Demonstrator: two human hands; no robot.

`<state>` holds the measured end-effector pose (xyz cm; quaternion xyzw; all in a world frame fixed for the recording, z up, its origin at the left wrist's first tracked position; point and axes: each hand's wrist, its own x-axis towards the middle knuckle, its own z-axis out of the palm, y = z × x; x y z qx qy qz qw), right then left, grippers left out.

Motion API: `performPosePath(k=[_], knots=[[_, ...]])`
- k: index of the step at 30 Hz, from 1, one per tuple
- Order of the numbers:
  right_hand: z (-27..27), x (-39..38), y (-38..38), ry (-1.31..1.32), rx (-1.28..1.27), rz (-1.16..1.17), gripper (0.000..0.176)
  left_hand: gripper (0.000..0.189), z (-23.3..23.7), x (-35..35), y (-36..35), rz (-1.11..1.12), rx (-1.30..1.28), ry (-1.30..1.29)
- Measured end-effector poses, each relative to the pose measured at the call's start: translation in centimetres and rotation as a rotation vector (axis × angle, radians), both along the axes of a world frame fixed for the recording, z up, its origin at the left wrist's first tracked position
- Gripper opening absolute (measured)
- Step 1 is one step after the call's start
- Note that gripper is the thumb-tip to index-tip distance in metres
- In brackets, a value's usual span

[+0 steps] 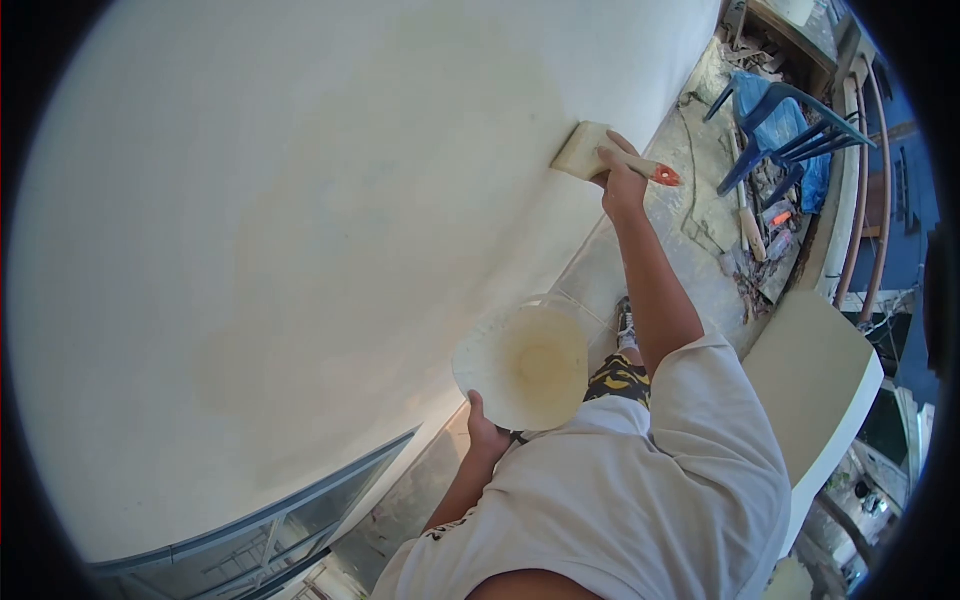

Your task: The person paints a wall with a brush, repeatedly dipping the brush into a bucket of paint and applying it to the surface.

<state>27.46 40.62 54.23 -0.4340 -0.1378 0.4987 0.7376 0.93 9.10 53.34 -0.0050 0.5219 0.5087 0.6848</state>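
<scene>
My right hand [622, 177] grips a wide paintbrush [584, 151] with a red-tipped handle, and its bristles lie against the pale wall [350, 220]. Low by my body, my left hand [486, 430] holds the rim of a white bucket [530, 365], thumb on the outside. Pale yellowish liquid shows at the bottom of the bucket. Damp-looking darker patches spread over the wall to the left of the brush. The fingers of my left hand are partly hidden by the bucket.
A blue plastic chair [780, 130] stands at the upper right, with bottles and debris [775, 225] on the floor below it. A railing [875, 200] and a pale ledge [815, 370] run along the right. A window frame [270, 515] is at the lower left.
</scene>
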Motion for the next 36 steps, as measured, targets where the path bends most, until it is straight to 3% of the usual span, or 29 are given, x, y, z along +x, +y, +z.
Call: performPosePath(k=[4, 9, 13, 16, 20, 23, 28, 34, 36], knots=[[1.5, 3.1, -3.3, 0.062, 0.090, 0.032, 0.040, 0.065, 0.0, 0.9, 1.4, -0.072, 0.039, 0.006], [-5.5, 3.7, -5.2, 0.045, -0.148, -0.106, 0.039, 0.064, 0.6, 0.9, 2.1, -0.043, 0.126, -0.076], [-7.8, 0.3, -2.4, 0.065, -0.198, -0.046, 0.039, 0.063, 0.1, 0.9, 1.8, -0.054, 0.113, -0.041], [-9.9, -2.8, 3.5, -0.020, -0.097, -0.088, 0.040, 0.062, 0.4, 1.3, 1.0, -0.056, 0.055, -0.040], [-3.3, 0.3, 0.4, 0.170, -0.065, 0.089, 0.043, 0.062, 1.0, 1.7, 0.1, -0.032, 0.005, 0.009], [-0.3, 4.3, -2.6, 0.176, 0.112, 0.144, 0.045, 0.062, 1.3, 1.5, 0.3, -0.056, 0.052, -0.113], [6.1, 7.5, -8.8, 0.115, 0.276, 0.173, 0.049, 0.067, 0.5, 2.0, 1.5, -0.121, 0.146, -0.102], [7.3, 8.1, -16.7, 0.116, 0.244, 0.078, 0.047, 0.067, -0.1, 2.5, 2.7, -0.187, 0.222, -0.122], [5.8, 9.0, -18.9, 0.149, 0.091, 0.023, 0.045, 0.065, -0.7, 2.8, 3.1, -0.221, 0.297, -0.138]])
